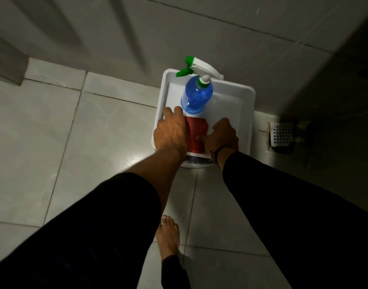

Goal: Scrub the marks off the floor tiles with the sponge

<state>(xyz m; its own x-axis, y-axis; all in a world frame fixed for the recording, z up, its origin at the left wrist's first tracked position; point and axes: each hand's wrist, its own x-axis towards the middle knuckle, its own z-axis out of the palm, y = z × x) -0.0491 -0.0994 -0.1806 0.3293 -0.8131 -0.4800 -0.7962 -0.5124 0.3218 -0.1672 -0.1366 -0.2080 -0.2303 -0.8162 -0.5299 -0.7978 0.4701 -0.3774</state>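
A white tray (244, 113) sits on the pale floor tiles (60, 147) against the wall. In it stands a blue spray bottle (196, 97) with a white and green trigger head. A red item (196, 132) lies in the tray's near half; I cannot tell whether it is the sponge. My left hand (171, 132) rests over the tray's left rim, its fingers curled on the edge beside the bottle. My right hand (222, 136) is closed at the red item's right side, with the thumb pressing on it. No marks on the tiles stand out in the dim light.
A grey wall runs behind the tray, with a door (53, 28) at the left. A white floor drain grate (281, 134) lies to the right of the tray, near a dark corner. My bare foot (168, 236) stands on the tiles below the tray.
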